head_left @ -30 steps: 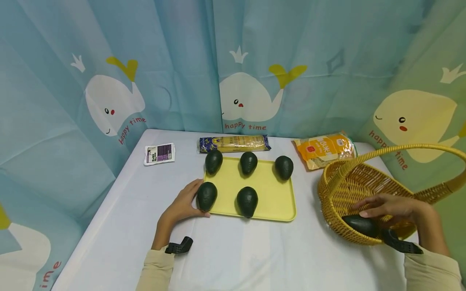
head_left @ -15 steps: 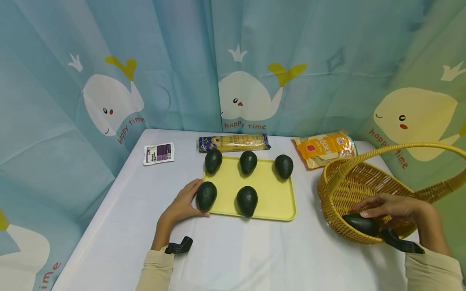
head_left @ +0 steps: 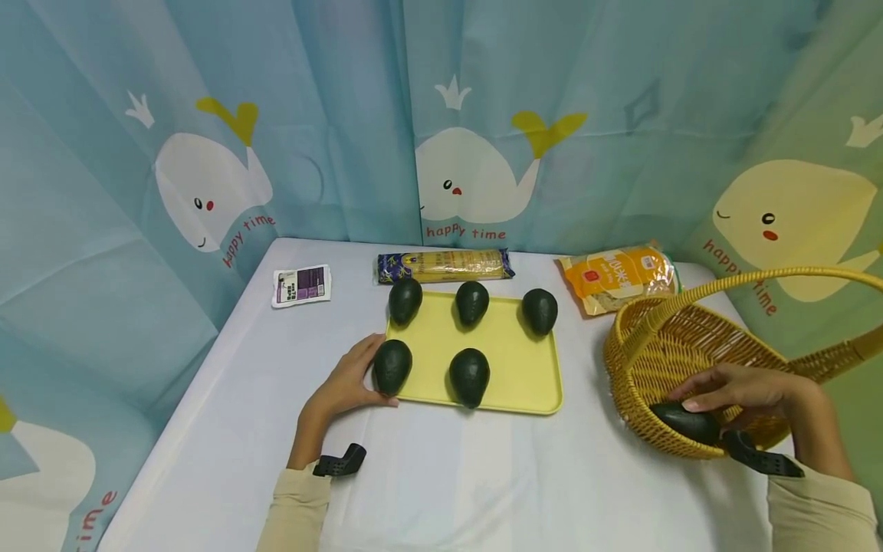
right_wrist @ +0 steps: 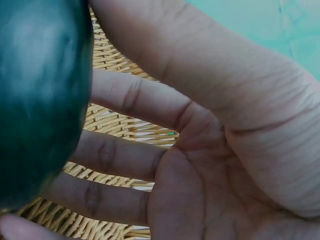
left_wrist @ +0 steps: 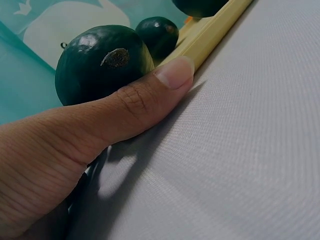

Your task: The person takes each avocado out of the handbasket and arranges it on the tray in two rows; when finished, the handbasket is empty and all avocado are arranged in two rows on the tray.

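Observation:
A yellow tray (head_left: 513, 368) holds several dark green avocados. My left hand (head_left: 369, 372) cups the front-left avocado (head_left: 392, 366) at the tray's left edge. In the left wrist view my thumb (left_wrist: 165, 80) lies along the tray rim (left_wrist: 210, 35) under that avocado (left_wrist: 100, 62). My right hand (head_left: 717, 399) reaches into the wicker basket (head_left: 621, 360) and holds another avocado (head_left: 683, 422) low against its near wall. The right wrist view shows this avocado (right_wrist: 40, 100) resting against my fingers (right_wrist: 125, 155) over the basket weave (right_wrist: 115, 125).
Behind the tray lie a noodle packet (head_left: 444, 265), an orange bag (head_left: 617, 277) and a small purple-and-white packet (head_left: 300, 285). The basket's tall handle (head_left: 759, 277) arches over my right hand. A white cloth covers the table (head_left: 483, 475), and whale-print curtains close it in.
The head view has tilted slightly. Both hands and the avocados stay where they were.

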The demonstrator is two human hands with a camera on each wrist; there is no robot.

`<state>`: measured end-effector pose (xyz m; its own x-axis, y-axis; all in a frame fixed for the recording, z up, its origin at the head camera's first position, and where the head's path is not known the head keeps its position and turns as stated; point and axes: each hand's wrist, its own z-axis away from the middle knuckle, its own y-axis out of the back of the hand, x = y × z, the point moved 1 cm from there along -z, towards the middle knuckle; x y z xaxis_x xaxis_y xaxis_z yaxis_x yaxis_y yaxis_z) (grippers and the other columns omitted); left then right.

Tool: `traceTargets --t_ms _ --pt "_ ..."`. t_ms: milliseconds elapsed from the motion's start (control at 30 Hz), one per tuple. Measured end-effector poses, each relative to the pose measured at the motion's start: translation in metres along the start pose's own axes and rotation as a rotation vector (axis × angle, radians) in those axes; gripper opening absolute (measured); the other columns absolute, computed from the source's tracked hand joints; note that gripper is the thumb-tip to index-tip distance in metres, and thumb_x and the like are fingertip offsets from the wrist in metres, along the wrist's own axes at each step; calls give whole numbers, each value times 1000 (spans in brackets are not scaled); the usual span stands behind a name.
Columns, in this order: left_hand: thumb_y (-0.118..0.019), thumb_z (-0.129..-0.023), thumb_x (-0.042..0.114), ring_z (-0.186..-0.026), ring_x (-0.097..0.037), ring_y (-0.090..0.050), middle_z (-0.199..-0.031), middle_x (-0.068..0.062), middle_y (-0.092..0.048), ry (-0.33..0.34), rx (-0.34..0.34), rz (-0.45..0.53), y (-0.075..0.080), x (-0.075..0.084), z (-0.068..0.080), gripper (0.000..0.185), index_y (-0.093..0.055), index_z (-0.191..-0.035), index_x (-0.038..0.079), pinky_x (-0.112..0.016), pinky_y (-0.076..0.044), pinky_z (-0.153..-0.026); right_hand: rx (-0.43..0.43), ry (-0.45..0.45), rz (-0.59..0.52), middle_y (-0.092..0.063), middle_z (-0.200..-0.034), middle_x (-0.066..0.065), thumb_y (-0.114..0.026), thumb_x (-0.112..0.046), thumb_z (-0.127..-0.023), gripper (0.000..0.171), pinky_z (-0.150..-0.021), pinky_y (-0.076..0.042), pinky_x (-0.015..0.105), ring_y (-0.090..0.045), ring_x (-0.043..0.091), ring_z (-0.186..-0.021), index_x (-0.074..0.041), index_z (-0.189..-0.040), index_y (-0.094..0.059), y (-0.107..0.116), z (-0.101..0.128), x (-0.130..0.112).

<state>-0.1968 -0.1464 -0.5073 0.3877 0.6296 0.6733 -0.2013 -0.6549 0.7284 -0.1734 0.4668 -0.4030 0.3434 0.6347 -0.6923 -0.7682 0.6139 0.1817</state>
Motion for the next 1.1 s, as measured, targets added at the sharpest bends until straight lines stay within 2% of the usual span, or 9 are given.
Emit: traceTargets --t_ms 233,467,767,933,1100 --pt "-94 -56 40 -144 -40 -29 -155 -18 -34 -3 8 4 1 -1 -1 119 -33 -152 4 -58 -26 -115 -51 17 -49 -65 -117 0 -50 -15 -102 37 -83 -56 48 -58 16 -102 4 -133 -55 1 0 -2" --pt "-94 -57 39 -145 -39 -28 -156 -17 -33 -3 8 6 1 -2 -1 118 -33 -152 5 -57 -25 -116 -35 7 -7 -63 -122 -7 -54 -15 -100 43 -85 -54 52 -58 9 -107 9 -135 -49 0 -1 -9" --pt "-94 -56 40 -145 -38 -29 -156 -16 -34 -6 8 0 0 -3 -1 119 -34 -152 5 -57 -25 -116 -73 27 10 -61 -120 3 -55 -13 -98 45 -82 -56 51 -61 18 -104 11 -135 -46 -6 -3 -15" --pt "-94 -56 40 -145 -39 -29 -156 -17 -33 -3 2 -5 -1 -2 -2 119 -33 -152 4 -57 -26 -116 -94 49 15 -60 -121 4 -55 -11 -98 42 -80 -57 51 -61 19 -105 7 -135 -50 -7 -5 -17" --pt "-94 -57 40 -145 -39 -28 -156 -17 -33 5 -1 1 0 -1 -1 119 -33 -152 5 -59 -26 -115 -75 37 61 -56 -120 7 -60 -12 -96 50 -78 -57 50 -59 20 -104 11 -137 -44 -10 -9 -20"
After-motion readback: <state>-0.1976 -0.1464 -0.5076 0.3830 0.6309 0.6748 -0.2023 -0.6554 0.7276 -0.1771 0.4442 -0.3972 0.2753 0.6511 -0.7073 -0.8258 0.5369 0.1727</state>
